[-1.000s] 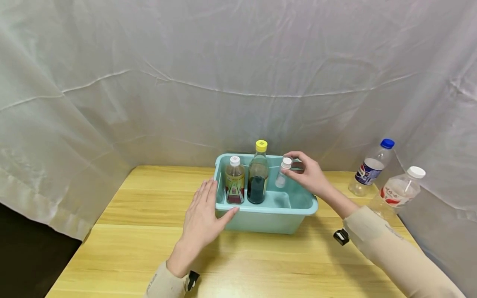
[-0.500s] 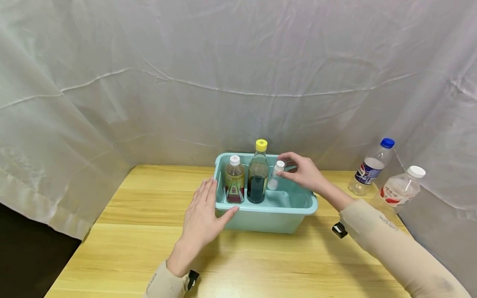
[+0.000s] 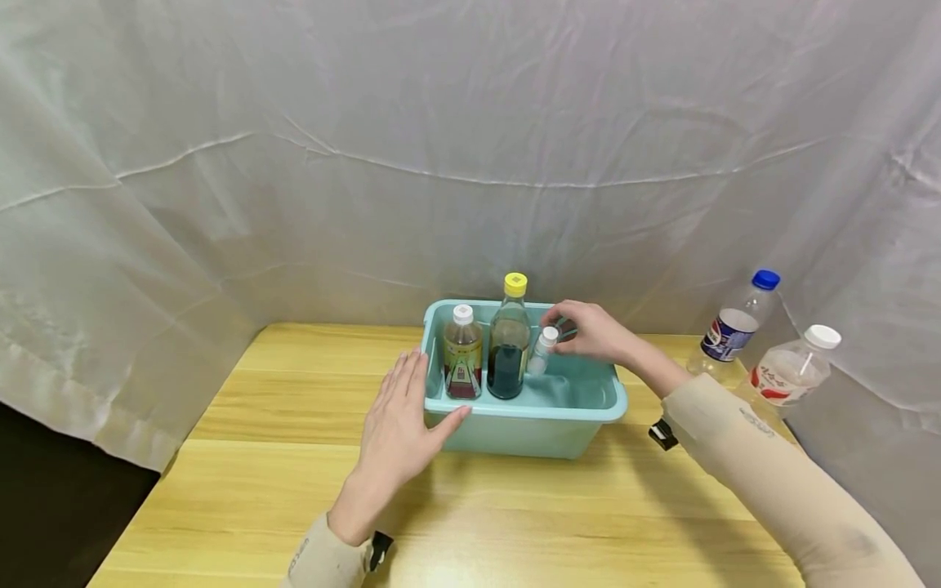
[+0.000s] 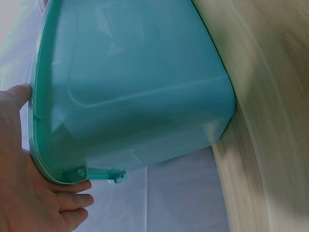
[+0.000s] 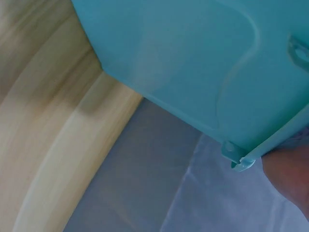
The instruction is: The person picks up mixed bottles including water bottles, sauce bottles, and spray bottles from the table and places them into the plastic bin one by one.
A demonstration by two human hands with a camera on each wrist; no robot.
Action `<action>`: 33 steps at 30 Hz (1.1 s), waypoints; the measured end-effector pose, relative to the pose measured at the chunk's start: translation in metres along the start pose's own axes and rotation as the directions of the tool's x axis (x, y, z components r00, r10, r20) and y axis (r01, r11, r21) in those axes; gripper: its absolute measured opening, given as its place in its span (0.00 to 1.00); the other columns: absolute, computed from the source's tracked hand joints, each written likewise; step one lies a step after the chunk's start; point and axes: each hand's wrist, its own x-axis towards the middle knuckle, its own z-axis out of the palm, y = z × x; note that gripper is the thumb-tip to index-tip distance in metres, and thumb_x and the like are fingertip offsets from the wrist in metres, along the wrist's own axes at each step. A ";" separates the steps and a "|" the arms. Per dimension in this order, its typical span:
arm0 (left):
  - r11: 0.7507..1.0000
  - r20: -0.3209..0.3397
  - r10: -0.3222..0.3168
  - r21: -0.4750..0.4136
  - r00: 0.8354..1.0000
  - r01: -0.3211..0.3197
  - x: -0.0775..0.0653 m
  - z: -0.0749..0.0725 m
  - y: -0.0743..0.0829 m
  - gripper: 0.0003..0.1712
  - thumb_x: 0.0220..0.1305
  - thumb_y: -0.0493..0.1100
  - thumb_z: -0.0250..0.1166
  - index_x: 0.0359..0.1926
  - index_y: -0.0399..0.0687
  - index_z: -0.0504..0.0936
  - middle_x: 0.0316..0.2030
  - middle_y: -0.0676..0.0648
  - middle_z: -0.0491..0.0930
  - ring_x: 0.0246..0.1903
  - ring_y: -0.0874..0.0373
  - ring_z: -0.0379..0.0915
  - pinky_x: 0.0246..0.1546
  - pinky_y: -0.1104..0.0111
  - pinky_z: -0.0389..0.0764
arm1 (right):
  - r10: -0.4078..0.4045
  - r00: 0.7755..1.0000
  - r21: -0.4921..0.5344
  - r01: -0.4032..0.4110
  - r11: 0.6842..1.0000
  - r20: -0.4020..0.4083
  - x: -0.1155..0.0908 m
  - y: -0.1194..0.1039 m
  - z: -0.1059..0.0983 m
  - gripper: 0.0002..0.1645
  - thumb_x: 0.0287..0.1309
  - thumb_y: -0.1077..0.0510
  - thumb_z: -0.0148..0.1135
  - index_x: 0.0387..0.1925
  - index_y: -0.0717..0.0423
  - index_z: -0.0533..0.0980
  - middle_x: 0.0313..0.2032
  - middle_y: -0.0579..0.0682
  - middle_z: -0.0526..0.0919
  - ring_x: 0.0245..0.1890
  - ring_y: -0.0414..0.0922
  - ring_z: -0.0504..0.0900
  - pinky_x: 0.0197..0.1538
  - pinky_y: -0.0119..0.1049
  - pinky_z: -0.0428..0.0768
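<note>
A light teal plastic bin (image 3: 529,433) stands on the wooden table. Inside it, at the left, is a white-capped bottle of dark red drink (image 3: 463,359). Beside that rises a taller yellow-capped bottle (image 3: 507,359) with dark liquid. My right hand (image 3: 591,331) reaches over the back right of the bin and pinches a small clear bottle with a white cap (image 3: 541,355), which leans slightly. At the bin's front left corner my left hand (image 3: 400,420) rests with straight fingers along the side and thumb on the front rim; the left wrist view shows these fingers (image 4: 72,200) under the rim.
At the right of the table (image 3: 294,490) stand a blue-capped bottle with a blue label (image 3: 728,331) and a white-capped bottle with a red and white label (image 3: 787,376). A grey curtain (image 3: 441,163) hangs behind and at both sides.
My right hand has moved left and lower into the bin with the small bottle, bringing it close to the yellow-capped bottle. The left hand has stayed at the corner.
</note>
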 end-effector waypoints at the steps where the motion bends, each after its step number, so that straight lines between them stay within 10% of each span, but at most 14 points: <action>1: 1.000 0.001 0.000 0.001 1.000 0.000 0.000 0.000 0.000 0.60 0.68 0.79 0.52 0.80 0.36 0.57 0.80 0.38 0.55 0.79 0.42 0.50 0.79 0.51 0.54 | -0.002 1.000 -0.011 0.002 1.000 0.016 0.002 -0.001 -0.001 0.23 0.52 0.68 0.78 0.50 0.62 0.82 0.45 0.55 0.85 0.45 0.54 0.88 0.49 0.46 0.89; 10: 1.000 0.000 0.001 -0.002 1.000 -0.001 0.001 -0.001 0.000 0.61 0.67 0.80 0.52 0.80 0.36 0.57 0.80 0.38 0.55 0.80 0.43 0.49 0.79 0.51 0.53 | 0.029 0.982 -0.074 -0.016 0.997 0.186 0.013 -0.001 0.000 0.23 0.52 0.66 0.80 0.52 0.57 0.85 0.50 0.53 0.88 0.42 0.48 0.89 0.48 0.42 0.89; 24: 1.000 0.009 -0.002 -0.001 1.000 0.002 0.002 -0.001 0.001 0.61 0.67 0.80 0.51 0.80 0.37 0.56 0.80 0.38 0.54 0.80 0.43 0.49 0.79 0.51 0.53 | -0.015 0.978 -0.315 0.080 0.946 0.206 0.016 0.008 0.003 0.25 0.47 0.57 0.84 0.51 0.47 0.89 0.43 0.44 0.92 0.33 0.34 0.88 0.41 0.40 0.87; 33: 1.000 0.011 -0.002 -0.002 1.000 0.002 0.001 -0.001 0.000 0.61 0.67 0.80 0.52 0.80 0.37 0.56 0.80 0.39 0.54 0.80 0.43 0.48 0.79 0.51 0.53 | 0.012 0.975 -0.301 0.057 0.952 0.222 0.015 0.008 0.005 0.25 0.48 0.61 0.83 0.51 0.47 0.89 0.45 0.43 0.91 0.37 0.42 0.89 0.44 0.44 0.87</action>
